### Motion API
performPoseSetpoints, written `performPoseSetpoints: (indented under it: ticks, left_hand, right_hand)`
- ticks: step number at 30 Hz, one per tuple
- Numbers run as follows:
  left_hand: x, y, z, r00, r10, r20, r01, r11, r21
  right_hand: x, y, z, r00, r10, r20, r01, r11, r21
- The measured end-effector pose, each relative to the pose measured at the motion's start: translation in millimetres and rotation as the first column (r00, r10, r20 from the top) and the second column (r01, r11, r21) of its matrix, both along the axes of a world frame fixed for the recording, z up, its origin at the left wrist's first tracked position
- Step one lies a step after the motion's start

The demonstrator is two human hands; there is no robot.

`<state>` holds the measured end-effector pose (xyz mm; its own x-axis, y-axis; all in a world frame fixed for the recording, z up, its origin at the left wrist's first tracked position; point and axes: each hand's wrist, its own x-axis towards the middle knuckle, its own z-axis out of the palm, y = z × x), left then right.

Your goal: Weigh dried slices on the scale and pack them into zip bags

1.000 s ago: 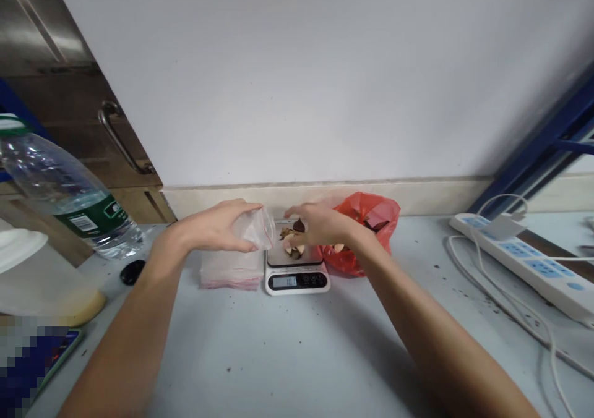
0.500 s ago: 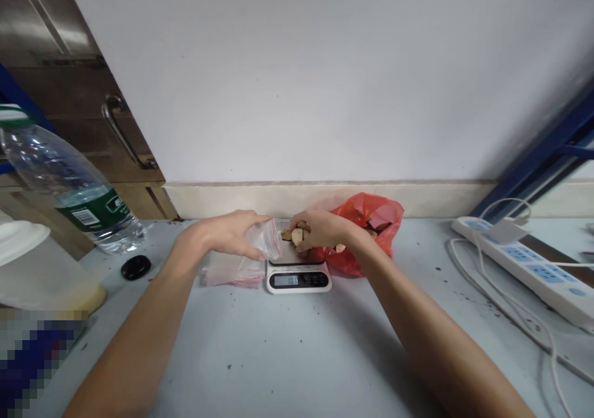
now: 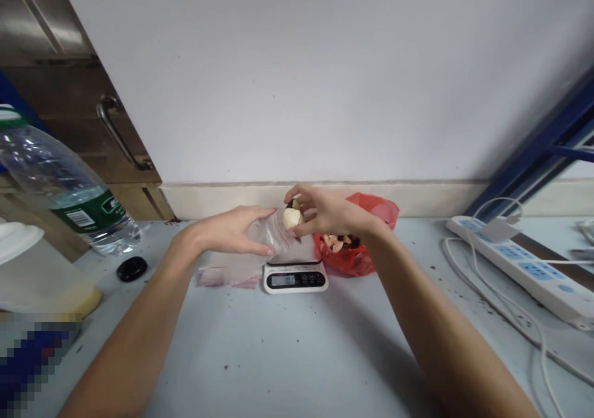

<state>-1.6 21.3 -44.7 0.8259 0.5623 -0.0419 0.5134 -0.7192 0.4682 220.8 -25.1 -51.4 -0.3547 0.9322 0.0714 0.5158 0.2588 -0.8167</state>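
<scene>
My left hand (image 3: 236,231) is closed on a small clear zip bag (image 3: 270,234), its mouth turned toward the right. In my right hand (image 3: 320,211) are dried slices (image 3: 292,218), pale with dark edges, gripped between thumb and fingers right by the bag's mouth. Below both hands stands a white kitchen scale (image 3: 296,285) with a lit display. Behind my right wrist, a red plastic bag (image 3: 359,260) lies open with more dried slices (image 3: 340,242) in it. A stack of zip bags (image 3: 227,272) lies left of the scale.
On the left are a large water bottle (image 3: 88,211), a black lid (image 3: 132,269) and a translucent tub (image 3: 37,269). A white power strip (image 3: 524,263) with cables runs along the right. The wall (image 3: 325,84) rises behind the table.
My right hand has lifted the dried slices off the scale and brought them up to the zip bag's mouth. My left hand has stayed nearly in place with the bag.
</scene>
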Motion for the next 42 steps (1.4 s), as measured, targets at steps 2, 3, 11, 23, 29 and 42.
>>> performPoseSetpoints:
  ticks: [2, 3, 11, 23, 29, 42]
  left_hand:
    - [0.7, -2.1, 2.6, 0.999, 0.027, -0.018, -0.027, 1.000, 0.010]
    - [0.8, -2.8, 3.5, 0.999, 0.029, -0.019, -0.029, 1.000, 0.012]
    - [-2.6, -1.5, 5.2, 0.996, 0.089, 0.010, -0.089, 0.995, 0.034]
    - [-21.5, -1.7, 22.0, 0.970, 0.197, 0.140, -0.207, 0.976, 0.063]
    - [-27.8, 3.8, 22.2, 0.903, 0.294, 0.314, -0.325, 0.945, 0.048]
    - [-20.7, 9.3, 7.9, 0.979, 0.183, 0.091, -0.193, 0.974, 0.116]
  right_hand:
    - [-6.9, 0.3, -1.7, 0.997, -0.083, 0.004, 0.083, 0.994, 0.075]
    - [-10.0, 0.3, -2.6, 0.993, -0.115, 0.006, 0.114, 0.987, 0.116]
    - [-13.6, -9.4, 9.8, 0.982, -0.148, -0.119, 0.162, 0.979, 0.123]
    - [-20.8, 11.4, -22.5, 0.886, -0.215, 0.412, 0.178, 0.976, 0.128]
    - [-42.2, 10.0, -33.3, 0.774, -0.139, 0.617, 0.099, 0.990, 0.099]
    - [-9.2, 25.3, -38.3, 0.920, -0.159, 0.357, 0.202, 0.976, -0.084]
